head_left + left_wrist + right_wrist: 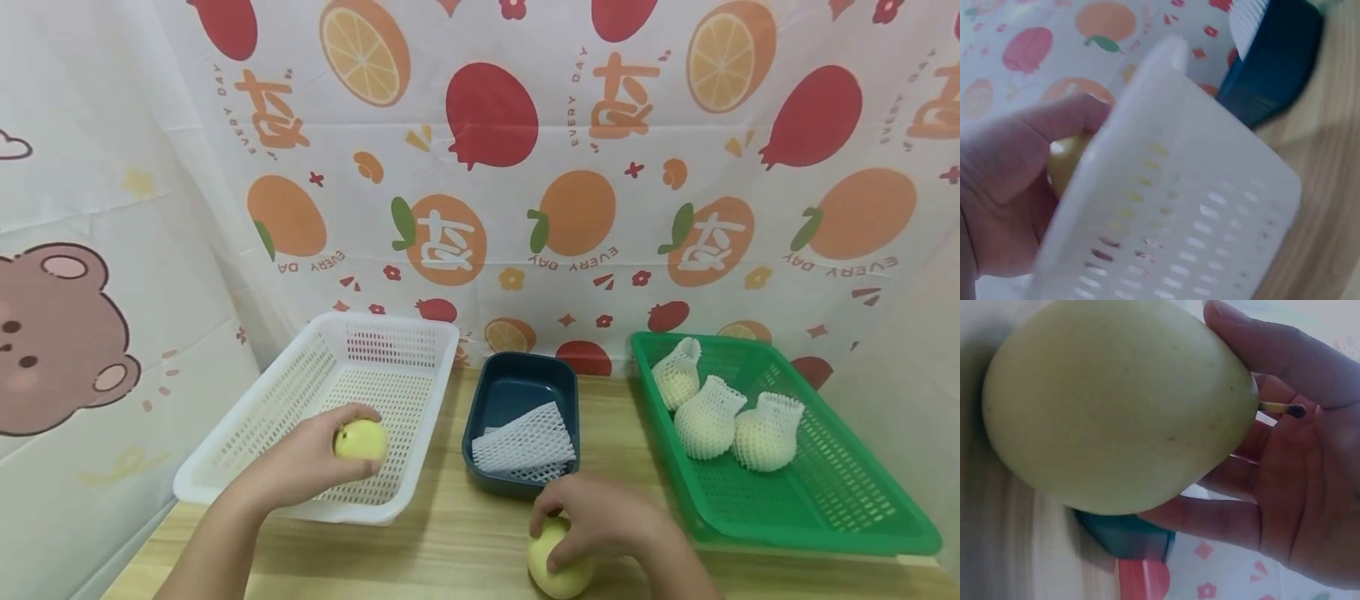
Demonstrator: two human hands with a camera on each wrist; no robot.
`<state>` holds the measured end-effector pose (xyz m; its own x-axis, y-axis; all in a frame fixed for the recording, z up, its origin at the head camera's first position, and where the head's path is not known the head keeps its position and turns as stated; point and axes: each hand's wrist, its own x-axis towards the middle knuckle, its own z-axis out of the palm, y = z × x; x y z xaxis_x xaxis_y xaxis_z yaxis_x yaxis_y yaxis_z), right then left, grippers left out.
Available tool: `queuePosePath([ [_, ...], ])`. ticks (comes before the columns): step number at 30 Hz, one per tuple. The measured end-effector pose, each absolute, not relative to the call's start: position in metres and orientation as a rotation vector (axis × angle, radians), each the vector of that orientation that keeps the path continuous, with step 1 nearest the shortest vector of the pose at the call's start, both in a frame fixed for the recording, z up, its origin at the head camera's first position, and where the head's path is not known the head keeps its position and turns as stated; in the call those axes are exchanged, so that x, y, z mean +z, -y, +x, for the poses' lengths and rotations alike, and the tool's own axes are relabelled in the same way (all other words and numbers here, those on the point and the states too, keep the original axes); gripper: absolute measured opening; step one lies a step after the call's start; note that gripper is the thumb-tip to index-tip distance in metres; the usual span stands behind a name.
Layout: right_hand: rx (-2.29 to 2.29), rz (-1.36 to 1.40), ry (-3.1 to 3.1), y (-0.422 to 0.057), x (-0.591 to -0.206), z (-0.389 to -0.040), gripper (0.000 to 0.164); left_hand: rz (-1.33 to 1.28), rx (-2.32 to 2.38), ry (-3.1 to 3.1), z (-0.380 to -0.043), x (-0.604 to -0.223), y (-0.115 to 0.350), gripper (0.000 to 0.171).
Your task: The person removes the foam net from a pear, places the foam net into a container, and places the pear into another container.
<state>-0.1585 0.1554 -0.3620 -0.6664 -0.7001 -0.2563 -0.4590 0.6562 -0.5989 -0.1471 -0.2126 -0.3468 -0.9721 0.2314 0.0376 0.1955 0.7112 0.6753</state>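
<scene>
My left hand (pixel 330 450) grips a round yellow fruit (pixel 362 440) inside the white basket (pixel 431 408), over its right part. In the left wrist view the basket wall (pixel 1210 187) hides most of that fruit. My right hand (pixel 600 517) holds a pale green-yellow pear (pixel 558 562) on the table, in front of the dark blue tray (pixel 487 392). The right wrist view shows the pear (pixel 1116 406) large, its stem pointing toward the palm, with thumb and fingers around the stem end. White foam net sleeves (pixel 525 442) lie in the blue tray.
At the right stands a green basket (pixel 847 500) with three fruits in white foam nets (pixel 705 421). A fruit-print curtain (pixel 525 192) hangs behind the baskets, and a bear-print sheet (pixel 172 275) hangs on the left. The table (pixel 450 533) is wood-patterned.
</scene>
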Motion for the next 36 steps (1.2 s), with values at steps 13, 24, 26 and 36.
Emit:
queuePosePath([
  [13,-0.757,-1.009,-2.337,-0.131,-0.370,-0.152,0.022,0.320,0.897,-2.698,-0.164,-0.370,0.218,0.052],
  [24,-0.668,-1.055,-2.392,-0.131,-0.376,-0.153,0.027,0.297,0.918,-2.841,-0.156,-0.364,0.211,0.056],
  [26,-0.678,-1.062,-2.395,-0.130,-0.377,-0.153,0.027,0.314,0.899,-2.988,-0.151,-0.360,0.201,0.051],
  [36,-0.909,-1.049,-2.301,-0.149,-0.366,-0.158,0.029,0.891,0.977,-3.252,-0.120,-0.360,0.114,0.023],
])
